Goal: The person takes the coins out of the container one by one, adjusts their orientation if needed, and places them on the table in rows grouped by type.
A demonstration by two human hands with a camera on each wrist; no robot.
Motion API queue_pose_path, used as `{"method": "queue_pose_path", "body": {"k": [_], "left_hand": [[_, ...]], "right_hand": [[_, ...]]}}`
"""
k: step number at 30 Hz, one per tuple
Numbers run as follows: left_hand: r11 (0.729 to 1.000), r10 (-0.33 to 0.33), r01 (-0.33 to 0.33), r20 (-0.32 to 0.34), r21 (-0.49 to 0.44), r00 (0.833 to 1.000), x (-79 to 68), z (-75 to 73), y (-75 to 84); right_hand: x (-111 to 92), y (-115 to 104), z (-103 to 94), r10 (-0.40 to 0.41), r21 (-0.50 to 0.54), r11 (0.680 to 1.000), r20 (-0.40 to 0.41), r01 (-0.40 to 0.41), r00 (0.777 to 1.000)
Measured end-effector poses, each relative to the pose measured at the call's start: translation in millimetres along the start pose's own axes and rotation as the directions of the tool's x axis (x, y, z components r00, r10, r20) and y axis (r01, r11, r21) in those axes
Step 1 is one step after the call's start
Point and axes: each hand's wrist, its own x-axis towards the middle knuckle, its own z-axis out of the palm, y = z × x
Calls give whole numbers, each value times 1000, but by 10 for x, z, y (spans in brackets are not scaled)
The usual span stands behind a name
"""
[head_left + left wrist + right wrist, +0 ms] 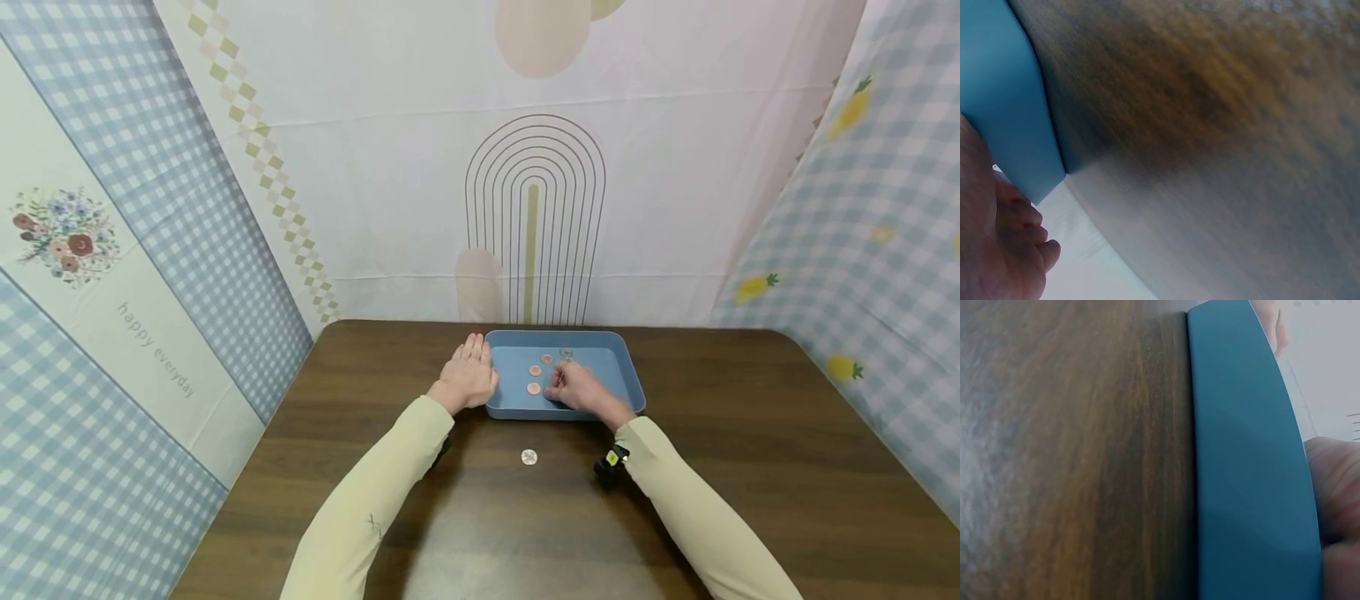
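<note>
A shallow blue tray (517, 338) lies on the table with several coins inside. Copper-coloured round coins (534, 388) sit in a loose column on its floor, and a silvery coin (566, 352) lies near the far wall. My left hand (468, 375) rests along the tray's left side with fingers extended. Over the near wall, my right hand (576, 387) reaches into the tray, its fingers bent down toward the floor beside the copper coins. Whether a coin is between those fingertips is hidden. In the right wrist view, the tray wall (1247, 456) covers the fingertips.
Another silvery coin (529, 457) lies on the brown wooden table (712, 400), just in front of the tray. Behind the table hangs a patterned cloth (390, 217), with checked cloths at both sides. Dark wrist devices (611, 462) sit near the forearms.
</note>
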Motion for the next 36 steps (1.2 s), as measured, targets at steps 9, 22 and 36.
{"method": "queue_pose_path", "body": {"k": [9, 22, 36], "left_hand": [[1000, -4, 4, 2, 2, 1000, 6, 10, 3], [1000, -4, 4, -3, 12, 1000, 5, 5, 15], [1000, 10, -10, -14, 4, 1000, -29, 6, -4]], "right_hand": [[-44, -24, -16, -49, 1, 999, -40, 49, 998], [-246, -120, -117, -104, 109, 987, -97, 115, 990], [-525, -247, -140, -135, 303, 943, -25, 136, 991]]}}
